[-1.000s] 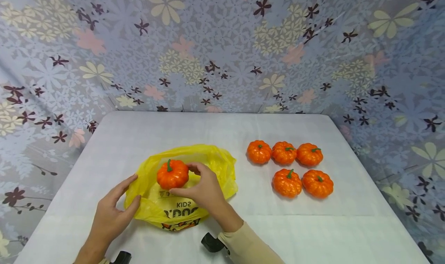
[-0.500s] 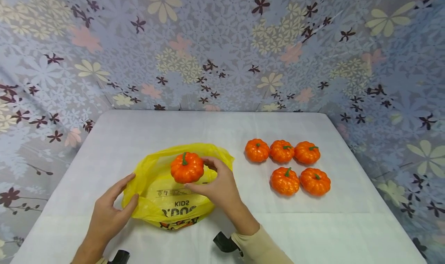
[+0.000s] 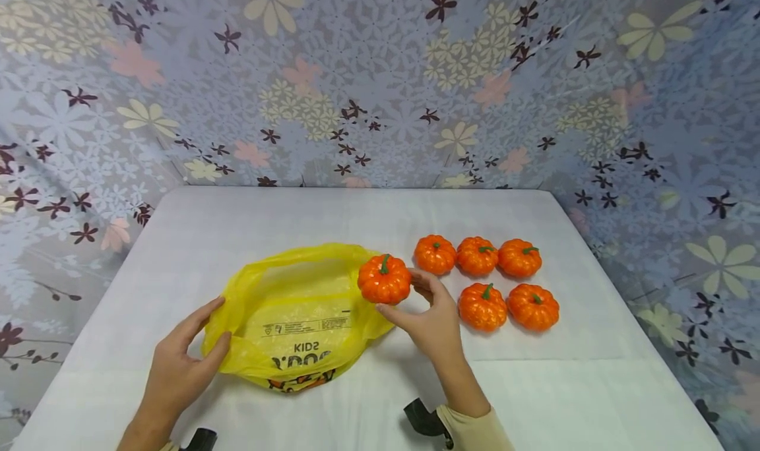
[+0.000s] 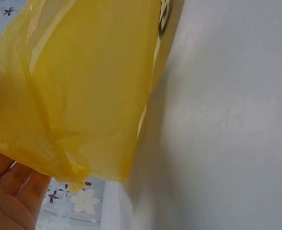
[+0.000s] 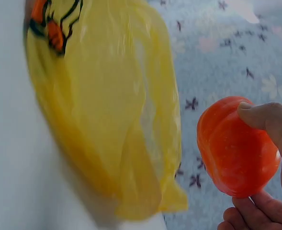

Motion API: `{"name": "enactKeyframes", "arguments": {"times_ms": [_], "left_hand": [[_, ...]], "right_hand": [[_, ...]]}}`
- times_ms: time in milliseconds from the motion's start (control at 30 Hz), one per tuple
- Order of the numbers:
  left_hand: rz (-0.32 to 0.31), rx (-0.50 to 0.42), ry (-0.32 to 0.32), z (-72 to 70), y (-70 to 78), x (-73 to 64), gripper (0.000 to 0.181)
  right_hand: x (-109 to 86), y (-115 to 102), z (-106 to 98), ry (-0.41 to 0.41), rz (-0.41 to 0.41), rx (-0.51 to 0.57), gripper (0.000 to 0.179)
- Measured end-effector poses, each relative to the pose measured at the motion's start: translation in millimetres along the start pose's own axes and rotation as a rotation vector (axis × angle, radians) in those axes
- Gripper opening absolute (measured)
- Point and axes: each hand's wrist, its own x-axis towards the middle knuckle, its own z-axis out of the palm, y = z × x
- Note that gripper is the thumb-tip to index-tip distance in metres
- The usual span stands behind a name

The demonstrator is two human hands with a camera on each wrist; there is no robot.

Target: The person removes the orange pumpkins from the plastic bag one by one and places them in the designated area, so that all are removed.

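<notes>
In the head view, an orange toy pumpkin [image 3: 384,281] with a green stem is held up beside the right rim of a yellow plastic bag [image 3: 285,293]. My right hand [image 3: 432,316] grips it from the right, thumb on the near side. The right wrist view shows the thumb on top of the pumpkin [image 5: 239,148] and fingers beneath. The bag lies on the table with its mouth spread. My left hand [image 3: 181,359] touches its left edge, thumb and forefinger apart. In the left wrist view, the left fingers [image 4: 23,187] rest against the bag, tips partly hidden.
Several more toy pumpkins stand in two rows on the right of the white table [image 3: 534,398], a back-row one [image 3: 435,254] nearest the bag. A floral curtain [image 3: 380,82] rises behind the table's far edge and along both sides.
My right hand has lifted the toy pumpkin from over the bag's mouth and carried it rightward to the rim. The left hand has stayed at the bag's left edge.
</notes>
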Motion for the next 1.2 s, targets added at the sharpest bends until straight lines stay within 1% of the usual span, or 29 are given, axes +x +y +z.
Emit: {"name": "enactKeyframes", "arguments": {"times_ms": [33,133,333,433,567,667,833,967,1033,1200], "left_hand": [[-0.006,0.002,-0.003,-0.1,0.5,0.2,0.058],[0.005,-0.001,-0.002,0.3,0.8,1.1,0.058],[0.006,-0.004,-0.002,0.7,1.1,1.1,0.059],[0.002,-0.005,-0.003,0.7,1.2,0.7,0.059],[0.013,-0.009,-0.001,1.3,0.8,0.8,0.059],[0.018,-0.010,0.000,1.8,0.7,0.9,0.059],[0.015,-0.018,-0.001,2.1,1.0,0.7,0.059],[-0.006,-0.009,-0.006,2.4,1.5,-0.2,0.060],[-0.019,-0.002,-0.008,2.7,1.8,-0.5,0.060],[-0.012,-0.001,-0.008,3.5,2.2,-0.1,0.059]], "right_hand": [[-0.5,3,-4,0.009,0.002,0.002,0.071],[-2.5,9,-13,0.032,0.014,0.004,0.071],[-8.1,21,-24,0.081,0.069,-0.046,0.076],[-10.4,28,-26,0.117,0.071,-0.070,0.076],[-13.4,33,-27,0.156,0.058,-0.099,0.074],[-16.7,37,-27,0.174,0.071,-0.120,0.075],[-22.6,43,-29,0.194,0.119,-0.142,0.081],[-25.7,48,-31,0.209,0.152,-0.160,0.085],[-26.7,48,-32,0.212,0.152,-0.165,0.087],[-29.4,49,-33,0.229,0.144,-0.218,0.085]]}}
